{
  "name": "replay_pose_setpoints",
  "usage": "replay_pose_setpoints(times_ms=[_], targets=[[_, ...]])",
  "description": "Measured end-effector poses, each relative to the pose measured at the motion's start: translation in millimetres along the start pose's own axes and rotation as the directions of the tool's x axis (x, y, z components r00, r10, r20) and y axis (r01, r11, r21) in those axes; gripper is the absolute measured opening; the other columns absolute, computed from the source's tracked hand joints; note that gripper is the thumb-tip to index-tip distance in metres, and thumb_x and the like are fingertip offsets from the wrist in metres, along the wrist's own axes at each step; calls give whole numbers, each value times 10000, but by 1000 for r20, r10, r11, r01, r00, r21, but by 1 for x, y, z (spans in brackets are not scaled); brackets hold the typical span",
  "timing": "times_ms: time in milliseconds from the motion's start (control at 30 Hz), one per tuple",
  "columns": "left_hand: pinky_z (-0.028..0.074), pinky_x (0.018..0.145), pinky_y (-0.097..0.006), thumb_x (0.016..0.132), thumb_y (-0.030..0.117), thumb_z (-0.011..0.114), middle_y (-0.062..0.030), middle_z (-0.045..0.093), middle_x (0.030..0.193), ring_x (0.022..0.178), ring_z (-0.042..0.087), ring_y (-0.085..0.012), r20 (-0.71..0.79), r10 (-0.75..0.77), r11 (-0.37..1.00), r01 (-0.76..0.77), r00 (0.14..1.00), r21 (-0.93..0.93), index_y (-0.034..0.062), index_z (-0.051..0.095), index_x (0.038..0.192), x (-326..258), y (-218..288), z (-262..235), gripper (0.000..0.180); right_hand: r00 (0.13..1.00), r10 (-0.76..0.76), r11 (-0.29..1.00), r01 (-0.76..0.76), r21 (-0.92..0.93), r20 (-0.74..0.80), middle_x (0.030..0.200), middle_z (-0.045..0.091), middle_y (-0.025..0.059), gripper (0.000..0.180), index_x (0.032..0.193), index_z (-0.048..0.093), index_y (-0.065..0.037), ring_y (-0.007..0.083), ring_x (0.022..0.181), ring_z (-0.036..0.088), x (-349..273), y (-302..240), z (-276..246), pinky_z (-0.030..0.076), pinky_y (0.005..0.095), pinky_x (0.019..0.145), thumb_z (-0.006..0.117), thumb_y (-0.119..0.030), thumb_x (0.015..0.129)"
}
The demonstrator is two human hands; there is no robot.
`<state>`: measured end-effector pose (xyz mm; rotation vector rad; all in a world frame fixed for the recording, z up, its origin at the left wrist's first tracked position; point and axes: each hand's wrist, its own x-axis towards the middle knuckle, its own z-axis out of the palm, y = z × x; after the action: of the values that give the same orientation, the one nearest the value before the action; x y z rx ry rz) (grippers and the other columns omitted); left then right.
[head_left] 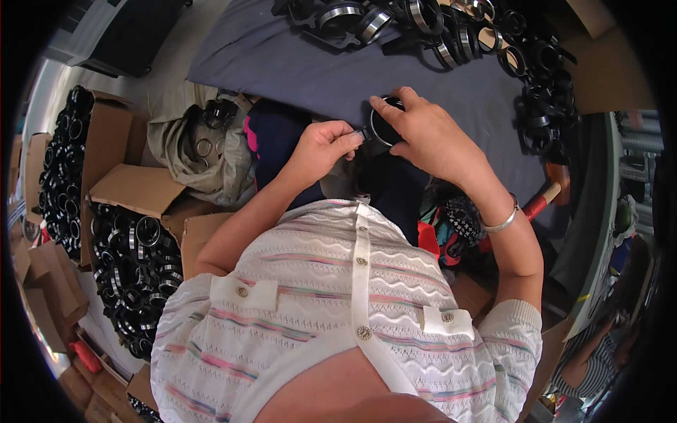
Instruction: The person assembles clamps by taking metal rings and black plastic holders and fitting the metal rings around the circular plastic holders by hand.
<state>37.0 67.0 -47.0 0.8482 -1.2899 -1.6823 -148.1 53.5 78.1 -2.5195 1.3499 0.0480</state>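
Note:
Over the near edge of the grey cloth-covered table (486,106), both my hands are on a black ring-shaped part (381,128) with a bright rim. My left hand (319,151) pinches a small tab at its left side between thumb and fingers. My right hand (438,139) closes around the ring from the right, with fingers over its top and thumb below. The palm hides part of the ring. Several similar black parts with silver metal bands (374,25) lie heaped at the table's far side and down its right side.
Cardboard boxes (134,187) full of black rings stand at my left, near a pale sack (211,169) holding more rings. A hammer-like tool with a red and wooden handle (543,201) lies at the right. Another person (599,345) is at the far right edge.

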Motion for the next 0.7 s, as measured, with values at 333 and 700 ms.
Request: replay_pose_setpoints(times_ms=[333,700], targets=[[489,615,-265,957,313,465,-108,622,795,708,630,-173,71,9,989,2,997,-150,-16,535,1075,-1,30,-2,356,982,-34,925,102,367,-186,1076,521,155,642,1213,535,-35,309,914,570,-13,23,-14,476,322,808,710,-104,599],[457,528,-368,813,161,618,-136,607,702,610,602,-309,-53,644,559,-422,763,714,26,603,776,67,55,6,141,637,557,825,-351,442,-534,965,657,115,485,1157,566,9,175,873,623,41,150,-57,485,286,764,719,-236,767]])
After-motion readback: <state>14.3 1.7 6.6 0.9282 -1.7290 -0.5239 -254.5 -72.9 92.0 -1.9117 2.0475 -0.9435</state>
